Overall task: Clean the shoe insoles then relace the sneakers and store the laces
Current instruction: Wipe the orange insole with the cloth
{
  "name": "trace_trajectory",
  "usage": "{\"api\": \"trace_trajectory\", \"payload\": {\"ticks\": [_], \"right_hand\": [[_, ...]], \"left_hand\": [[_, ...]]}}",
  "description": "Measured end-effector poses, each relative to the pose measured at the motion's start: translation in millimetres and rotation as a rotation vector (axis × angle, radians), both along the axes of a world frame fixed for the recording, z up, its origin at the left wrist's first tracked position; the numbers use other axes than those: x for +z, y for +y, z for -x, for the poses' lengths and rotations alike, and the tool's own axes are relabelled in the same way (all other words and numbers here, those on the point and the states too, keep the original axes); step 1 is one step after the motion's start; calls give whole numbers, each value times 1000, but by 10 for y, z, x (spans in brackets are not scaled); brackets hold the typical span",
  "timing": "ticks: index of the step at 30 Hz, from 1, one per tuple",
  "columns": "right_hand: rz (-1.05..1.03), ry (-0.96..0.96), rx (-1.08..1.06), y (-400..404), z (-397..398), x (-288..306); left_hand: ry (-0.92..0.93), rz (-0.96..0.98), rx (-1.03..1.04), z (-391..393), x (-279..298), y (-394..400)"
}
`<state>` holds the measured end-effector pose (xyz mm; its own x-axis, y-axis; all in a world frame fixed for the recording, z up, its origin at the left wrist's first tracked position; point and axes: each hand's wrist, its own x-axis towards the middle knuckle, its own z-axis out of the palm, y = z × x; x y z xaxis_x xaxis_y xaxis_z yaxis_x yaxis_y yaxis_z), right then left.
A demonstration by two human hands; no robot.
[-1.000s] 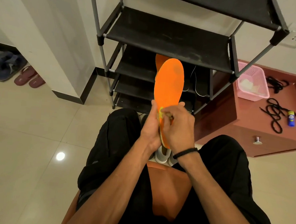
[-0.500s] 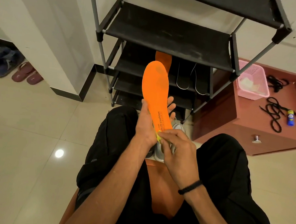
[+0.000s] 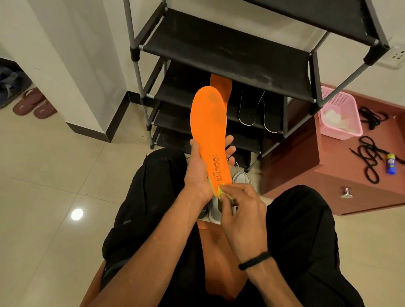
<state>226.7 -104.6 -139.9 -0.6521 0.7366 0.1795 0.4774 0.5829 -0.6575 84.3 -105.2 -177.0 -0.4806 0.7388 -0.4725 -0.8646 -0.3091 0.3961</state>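
1. Nearest the camera, at six o'clock: black-trousered knees spread apart, both forearms reaching forward between them, a black wristband (image 3: 254, 263) on the right wrist.
2. Just beyond, right hand (image 3: 243, 210) with fingers curled, pinching a small yellow wipe or cloth (image 3: 221, 192) against the heel end of the orange insole (image 3: 208, 134); what kind of cleaning piece, cannot tell.
3. At eleven o'clock from that, left hand (image 3: 199, 172) wrapped round the insole's lower half, thumb on the printed face, fingertips showing past the far edge; insole held upright, toe tilted toward twelve o'clock, a dull grey patch near the toe.
4. Below the hands, grey sneakers (image 3: 217, 208) on the floor, partly hidden.
5. Likely trouble: rubbing hard at the heel could bend or twist the foam, or lever it out of the one-hand hold onto the floor; stopping at the heel would leave the toe patch dirty.
6. Farther, at twelve o'clock: black shoe rack (image 3: 227, 48), with a second orange insole (image 3: 222, 85) and two dark insoles (image 3: 258, 109) on a lower shelf.
7. Farthest, at two o'clock: red-brown cabinet top (image 3: 334, 156) carrying a pink basket (image 3: 339, 114), loose black laces (image 3: 369, 158) and a small blue tube (image 3: 390, 163); laces not yet stored.
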Motion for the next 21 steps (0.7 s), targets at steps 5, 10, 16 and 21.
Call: {"api": "trace_trajectory", "payload": {"ticks": [5, 10, 16, 21], "right_hand": [[-13, -3, -8, 176, 5, -31], [10, 3, -82, 303, 73, 12], [71, 48, 6, -6, 22, 56], [14, 59, -14, 282, 212, 146]], "left_hand": [[9, 10, -1, -28, 20, 14], [42, 15, -32, -44, 39, 7], [53, -15, -33, -16, 19, -4], [38, -46, -108, -121, 47, 15]]}}
